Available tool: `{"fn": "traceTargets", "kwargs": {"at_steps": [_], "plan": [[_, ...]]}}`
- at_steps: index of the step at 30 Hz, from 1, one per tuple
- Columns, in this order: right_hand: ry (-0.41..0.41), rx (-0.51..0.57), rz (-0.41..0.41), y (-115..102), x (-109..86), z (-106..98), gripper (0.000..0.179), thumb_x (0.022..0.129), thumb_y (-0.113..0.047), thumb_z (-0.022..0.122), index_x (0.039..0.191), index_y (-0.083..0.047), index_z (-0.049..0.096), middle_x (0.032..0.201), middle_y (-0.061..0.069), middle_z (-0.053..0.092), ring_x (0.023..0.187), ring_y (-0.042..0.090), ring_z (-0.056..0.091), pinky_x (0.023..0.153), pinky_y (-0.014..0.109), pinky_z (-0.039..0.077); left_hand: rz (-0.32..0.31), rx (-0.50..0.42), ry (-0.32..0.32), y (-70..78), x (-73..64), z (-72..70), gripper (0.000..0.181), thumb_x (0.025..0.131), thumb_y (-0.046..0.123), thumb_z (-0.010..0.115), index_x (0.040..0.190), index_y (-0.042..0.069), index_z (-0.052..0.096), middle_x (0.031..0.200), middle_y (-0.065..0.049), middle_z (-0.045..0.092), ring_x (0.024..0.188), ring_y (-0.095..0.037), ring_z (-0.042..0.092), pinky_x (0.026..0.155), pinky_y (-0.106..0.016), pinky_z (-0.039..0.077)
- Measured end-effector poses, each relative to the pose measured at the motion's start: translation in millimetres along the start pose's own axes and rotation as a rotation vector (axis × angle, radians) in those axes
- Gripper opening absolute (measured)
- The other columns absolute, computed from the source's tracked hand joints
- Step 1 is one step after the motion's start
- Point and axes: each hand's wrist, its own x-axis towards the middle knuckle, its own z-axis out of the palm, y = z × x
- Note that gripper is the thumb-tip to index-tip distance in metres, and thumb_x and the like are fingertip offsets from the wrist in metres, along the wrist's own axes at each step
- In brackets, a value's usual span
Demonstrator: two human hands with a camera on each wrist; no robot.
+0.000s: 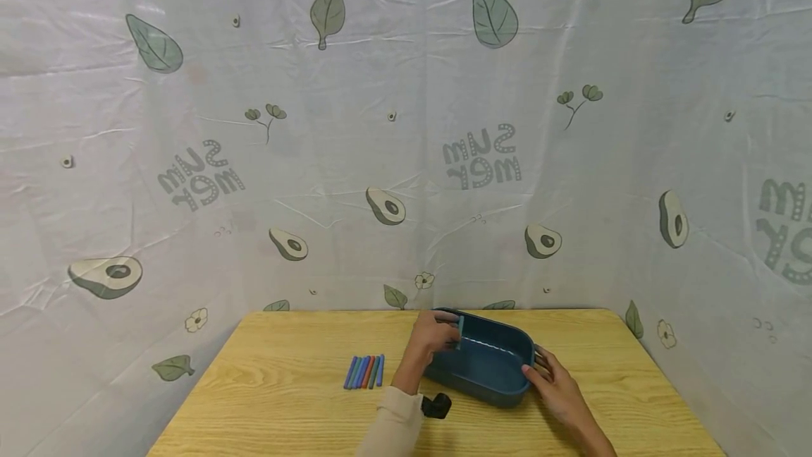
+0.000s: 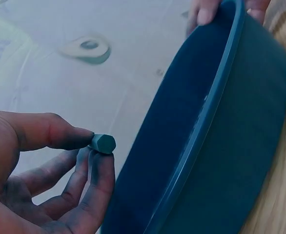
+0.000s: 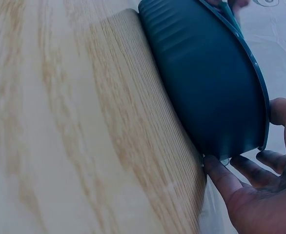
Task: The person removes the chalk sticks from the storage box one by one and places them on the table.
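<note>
Between thumb and fingertips my left hand [image 1: 433, 333] pinches a green six-sided stick [image 2: 104, 144] like chalk or crayon, held above the left part of a dark teal plastic basin [image 1: 488, 362]. In the left wrist view the fingertips look stained dark. My right hand [image 1: 558, 386] grips the basin's right end, thumb over the rim and fingers along the outer wall. The right wrist view shows those fingers [image 3: 226, 178] low against that wall. Left of the basin, several similar sticks [image 1: 364, 372] in blue, green and red lie side by side in a row.
The basin and sticks are on a light wood-grain table [image 1: 266, 386]. A pale sheet [image 1: 406, 161] printed with leaves and avocados hangs behind the table and along both sides. A black strap device [image 1: 436, 406] sits on the left wrist, over a beige sleeve [image 1: 393, 422].
</note>
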Motion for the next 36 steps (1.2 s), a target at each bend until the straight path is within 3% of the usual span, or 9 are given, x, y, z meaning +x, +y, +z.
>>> {"fn": "traceTargets", "kwargs": {"at_steps": [5,11,18,24,30,36], "plan": [[0.015,-0.009,-0.009,1.8,1.9,0.4,0.068,0.103,-0.036,0.054,0.155,0.000,0.027,0.150,0.030,0.040,0.134,0.042,0.048,0.102,0.038,0.050,0.018,-0.015,0.030,-3.8,-1.3,-30.4,0.042,0.075,-0.005,0.069,0.117,-0.007,0.069,0.101,-0.023,0.072,0.073,-0.025,0.072,0.069,-0.047,0.061],[0.028,-0.004,-0.015,-0.5,3.1,-0.9,0.068,0.103,-0.034,0.056,0.154,0.001,0.029,0.149,0.031,0.042,0.133,0.042,0.049,0.101,0.036,0.050,0.024,-0.018,0.083,-9.9,-6.1,-68.2,0.042,0.076,-0.002,0.071,0.118,-0.006,0.070,0.102,-0.024,0.072,0.070,-0.019,0.070,0.069,-0.045,0.061],[0.009,0.007,0.013,-2.2,1.8,-1.4,0.069,0.103,-0.034,0.055,0.155,0.001,0.026,0.151,0.031,0.038,0.136,0.042,0.046,0.105,0.039,0.047,0.012,-0.004,0.101,-20.8,-15.5,-104.9,0.044,0.079,-0.003,0.068,0.122,-0.009,0.066,0.109,-0.027,0.068,0.075,-0.024,0.071,0.071,-0.045,0.061],[0.009,0.015,0.005,-0.3,1.6,-0.7,0.069,0.103,-0.033,0.055,0.155,0.001,0.026,0.152,0.031,0.037,0.137,0.042,0.045,0.104,0.034,0.047,0.000,0.003,0.130,-28.7,-21.7,-127.5,0.044,0.080,-0.004,0.067,0.124,-0.010,0.064,0.109,-0.026,0.067,0.075,-0.023,0.070,0.074,-0.044,0.060],[0.009,0.007,0.007,0.1,1.3,0.0,0.069,0.103,-0.035,0.054,0.155,0.000,0.026,0.152,0.031,0.038,0.136,0.043,0.045,0.103,0.036,0.049,-0.014,0.035,0.193,-32.1,-24.3,-145.7,0.044,0.079,-0.006,0.067,0.122,-0.010,0.065,0.105,-0.025,0.070,0.075,-0.024,0.071,0.072,-0.044,0.061],[0.012,0.010,-0.014,-0.4,1.6,0.4,0.067,0.103,-0.032,0.055,0.154,0.001,0.027,0.151,0.031,0.038,0.136,0.043,0.046,0.101,0.030,0.049,-0.029,0.057,0.231,-37.8,-29.9,-162.6,0.043,0.080,-0.005,0.067,0.123,-0.008,0.066,0.109,-0.026,0.068,0.075,-0.025,0.070,0.073,-0.044,0.061]]}}
